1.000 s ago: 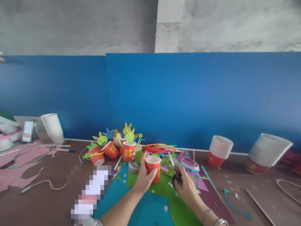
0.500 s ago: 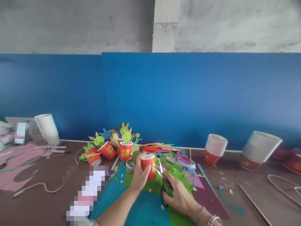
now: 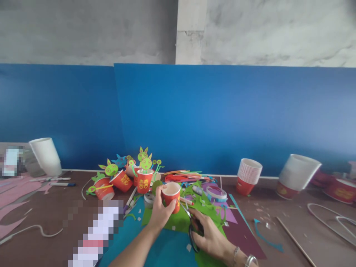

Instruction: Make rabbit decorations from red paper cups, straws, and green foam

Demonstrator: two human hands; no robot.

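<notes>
My left hand is wrapped round a red paper cup with gold print, its open rim tilted toward me. In my right hand is a pair of scissors with dark handles. The blades point at the cup's right side; whether they touch or cut it I cannot tell. Under both hands lie green paper and blue paper. Just behind the held cup stands a red cup with a green rabbit-like paper face.
More decorated red cups lean and lie at the left. Paper strips and a tape roll are behind my hands. Stacked cups stand to the right, near a thin stick. A blue partition closes the back.
The scissors' blades have come closer together and lower beside the cup. The cup's rim has tipped more toward me. The whole view has shifted slightly.
</notes>
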